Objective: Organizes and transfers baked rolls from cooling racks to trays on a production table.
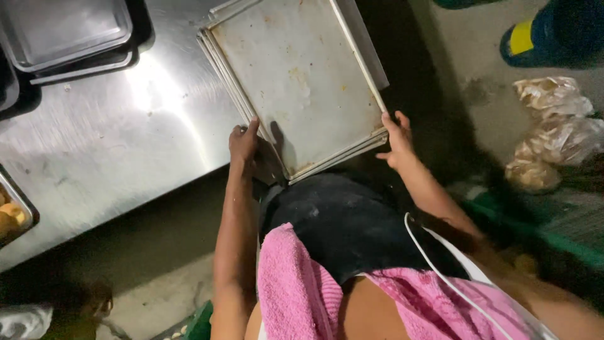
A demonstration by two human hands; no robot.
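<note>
I hold a stack of flat metal baking trays (296,82) by its near end, one hand at each corner. My left hand (244,143) grips the corner at about eight o'clock of the stack, fingers curled onto the rim; my right hand (396,141) clasps the corner at about four o'clock, thumb on the edge. My hands are well apart, the width of the trays between them. The top tray is stained and bare, and the stack lies tilted across the edge of the steel table (126,132), its near end sticking out over my dark apron (340,220). At ten o'clock from the stack, more trays (66,31) sit piled on the table. At the table's left edge, around eight o'clock, a tray with buns (12,214) shows in part. At three o'clock, on the floor, lie clear bags of bread (553,126). A pink towel (296,289) hangs over my shoulders.
</note>
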